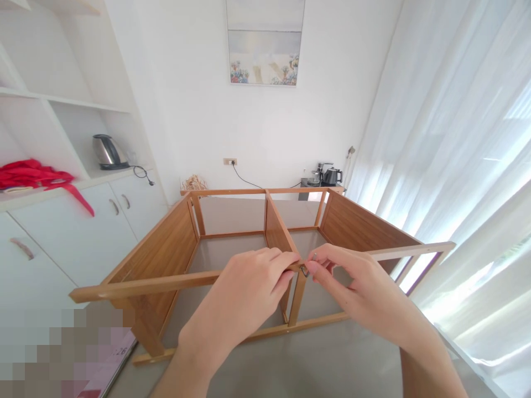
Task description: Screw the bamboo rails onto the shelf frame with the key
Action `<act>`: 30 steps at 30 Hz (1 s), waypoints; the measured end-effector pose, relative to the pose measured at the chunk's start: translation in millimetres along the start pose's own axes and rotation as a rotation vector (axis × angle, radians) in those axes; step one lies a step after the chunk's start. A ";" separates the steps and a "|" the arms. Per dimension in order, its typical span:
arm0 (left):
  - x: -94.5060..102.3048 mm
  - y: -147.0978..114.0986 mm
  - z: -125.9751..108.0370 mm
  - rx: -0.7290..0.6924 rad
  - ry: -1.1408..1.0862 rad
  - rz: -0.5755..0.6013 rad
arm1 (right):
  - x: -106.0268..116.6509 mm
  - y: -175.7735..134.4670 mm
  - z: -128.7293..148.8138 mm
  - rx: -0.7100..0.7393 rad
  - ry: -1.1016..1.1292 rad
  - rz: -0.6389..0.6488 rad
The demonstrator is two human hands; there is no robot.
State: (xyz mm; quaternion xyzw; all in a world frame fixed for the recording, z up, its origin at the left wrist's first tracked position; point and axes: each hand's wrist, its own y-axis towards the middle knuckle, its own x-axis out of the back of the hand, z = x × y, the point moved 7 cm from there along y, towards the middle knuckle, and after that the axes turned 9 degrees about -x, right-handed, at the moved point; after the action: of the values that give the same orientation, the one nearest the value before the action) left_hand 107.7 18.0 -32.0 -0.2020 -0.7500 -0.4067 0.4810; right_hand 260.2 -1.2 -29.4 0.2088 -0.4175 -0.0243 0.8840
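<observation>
A wooden frame (161,283) with side panels and a middle divider (279,224) spans the table before me. My left hand (249,284) is closed round its near top rail, fingers by the joint with the divider. Just right of that joint, my right hand (352,276) pinches a small bent metal hex key (306,271) between thumb and fingers. The key's short end is at the rail by the joint; whether it sits in a screw is hidden.
The frame stands on a grey table (286,367). At the left, a kettle (108,152) and red cloth (35,175) rest on a white cabinet. A coffee maker (317,174) and black kettle (332,176) are behind the frame. Sheer curtains (464,166) hang at the right.
</observation>
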 end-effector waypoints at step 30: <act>2.1 -0.6 1.6 -0.055 0.000 -0.015 | -8.5 -9.5 9.1 0.082 -0.179 0.087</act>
State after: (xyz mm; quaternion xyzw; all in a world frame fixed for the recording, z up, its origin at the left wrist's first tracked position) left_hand 105.5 18.8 -30.7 -0.2092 -0.7400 -0.4308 0.4722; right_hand 249.0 -11.2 -34.1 0.2237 -0.5042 0.0128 0.8340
